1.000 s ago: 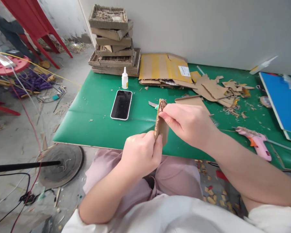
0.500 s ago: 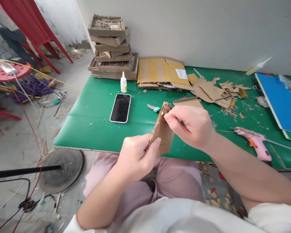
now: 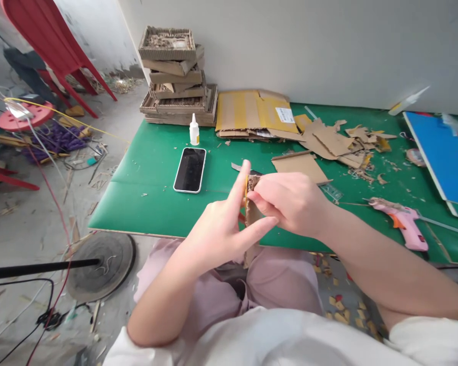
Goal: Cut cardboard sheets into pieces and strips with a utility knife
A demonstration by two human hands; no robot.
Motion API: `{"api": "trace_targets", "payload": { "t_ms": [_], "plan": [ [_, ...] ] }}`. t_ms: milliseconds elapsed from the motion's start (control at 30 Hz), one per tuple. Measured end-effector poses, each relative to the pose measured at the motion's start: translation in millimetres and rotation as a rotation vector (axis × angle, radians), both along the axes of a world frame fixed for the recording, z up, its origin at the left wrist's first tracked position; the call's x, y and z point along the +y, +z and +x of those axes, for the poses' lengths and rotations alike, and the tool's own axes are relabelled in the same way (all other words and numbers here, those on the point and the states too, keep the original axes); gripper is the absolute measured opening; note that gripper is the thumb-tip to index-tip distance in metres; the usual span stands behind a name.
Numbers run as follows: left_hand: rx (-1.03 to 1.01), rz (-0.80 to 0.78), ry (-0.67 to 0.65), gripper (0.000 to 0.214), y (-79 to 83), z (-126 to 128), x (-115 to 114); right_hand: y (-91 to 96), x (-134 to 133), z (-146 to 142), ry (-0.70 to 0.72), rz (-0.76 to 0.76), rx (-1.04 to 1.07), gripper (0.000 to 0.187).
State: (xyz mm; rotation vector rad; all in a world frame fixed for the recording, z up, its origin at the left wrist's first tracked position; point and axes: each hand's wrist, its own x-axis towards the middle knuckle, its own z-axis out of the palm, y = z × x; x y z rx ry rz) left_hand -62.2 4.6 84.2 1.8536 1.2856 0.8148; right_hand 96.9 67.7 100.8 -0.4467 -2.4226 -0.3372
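Note:
A folded piece of brown corrugated cardboard point(image 3: 251, 216) stands on edge between my hands, over the table's front edge. My right hand point(image 3: 295, 203) is closed, its thumb and bent fingers gripping the cardboard near the top of its torn edge. At the left side, my left hand point(image 3: 223, 229) has its index finger stretched upward behind the cardboard and its thumb stretched across the front, fingers apart; its other fingers are largely hidden. Just behind the hands lies a utility knife point(image 3: 236, 166), partly covered by my left index finger.
On the green table point(image 3: 137, 173) are a phone point(image 3: 190, 170), a glue bottle point(image 3: 194, 130), stacked cardboard trays point(image 3: 175, 76), a flattened box point(image 3: 248, 112), cardboard scraps point(image 3: 332, 140), a pink glue gun point(image 3: 402, 221) and a blue board point(image 3: 442, 157). A stand base point(image 3: 101, 267) is at floor left.
My left hand has loosened from the cardboard's lower end and moved up, index finger and thumb now extended. The cardboard has turned more upright, and my right hand stays on its top.

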Motion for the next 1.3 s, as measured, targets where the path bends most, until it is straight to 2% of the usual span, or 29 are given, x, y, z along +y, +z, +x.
{"api": "trace_targets", "payload": {
  "t_ms": [67,267,400,567,667,767,967,1067,1167,1233,1300],
  "plan": [
    [-0.059,-0.002,-0.042,0.071,-0.4,0,2,1.7,-2,0,0.006,-0.012,0.035,0.028],
    [-0.156,0.131,-0.005,0.055,-15.0,4,2,1.2,-6,2,-0.036,-0.089,0.104,0.027],
    [-0.285,0.138,-0.033,0.051,-19.6,7,3,3.1,-9,3,-0.094,-0.168,0.132,0.03],
    [-0.373,0.133,0.056,0.047,-19.3,9,5,6.4,-9,2,-0.125,-0.248,0.208,0.031],
    [-0.322,0.172,0.087,0.047,-20.6,11,6,3.3,-8,0,-0.121,-0.262,0.243,0.03],
    [-0.169,0.266,0.156,0.049,-22.2,13,7,0.4,-9,-2,-0.106,-0.28,0.278,0.028],
    [0.161,0.646,0.257,0.044,-23.0,20,8,6.8,-19,-4,-0.247,-0.333,0.301,0.035],
    [0.159,0.782,0.298,0.046,-26.3,23,11,8.7,-25,-7,-0.268,-0.355,0.342,0.029],
    [0.112,0.864,0.318,0.051,-33.2,25,14,6.9,-29,-11,-0.276,-0.442,0.389,0.023],
    [0.068,0.891,0.327,0.053,-38.3,28,15,4.4,-31,-13,-0.283,-0.505,0.416,0.023],
    [-0.009,0.879,0.339,0.052,-41.4,29,15,1.2,-30,-14,-0.294,-0.487,0.446,0.023]
  ]
}}
